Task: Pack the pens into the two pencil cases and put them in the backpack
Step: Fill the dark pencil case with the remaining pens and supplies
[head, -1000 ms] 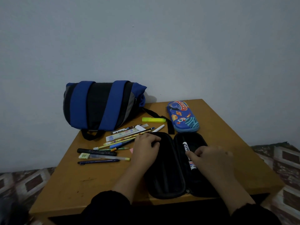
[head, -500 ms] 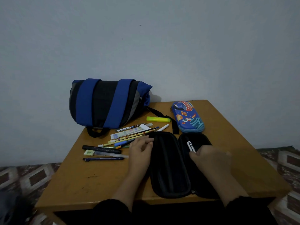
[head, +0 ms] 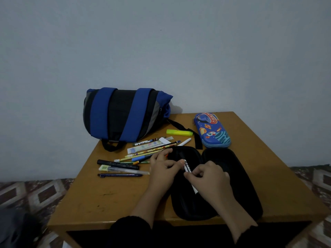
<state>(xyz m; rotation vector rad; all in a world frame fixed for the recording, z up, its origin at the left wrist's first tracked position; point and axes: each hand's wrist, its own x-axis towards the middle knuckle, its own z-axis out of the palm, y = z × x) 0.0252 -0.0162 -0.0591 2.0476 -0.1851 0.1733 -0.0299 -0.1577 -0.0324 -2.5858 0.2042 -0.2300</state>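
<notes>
An open black pencil case [head: 232, 176] lies flat at the table's front. Over its left half, my right hand [head: 209, 178] grips a white marker [head: 187, 168]. My left hand [head: 162, 167] touches the marker's upper end with its fingertips. Several pens and pencils [head: 143, 153] lie in a loose pile left of the case. A yellow highlighter [head: 179, 132] lies behind them. A closed blue cartoon pencil case [head: 212, 130] sits at the back right. The blue and black backpack [head: 123, 114] rests on its side at the back left.
The wooden table [head: 107, 197] stands against a plain wall. A black backpack strap [head: 188, 133] trails across the tabletop toward the open case. Patterned floor shows on both sides of the table.
My right hand lifted the white marker out of the case's right half and carried it over the left half. My left hand shifted right from the pen pile to meet the marker.
</notes>
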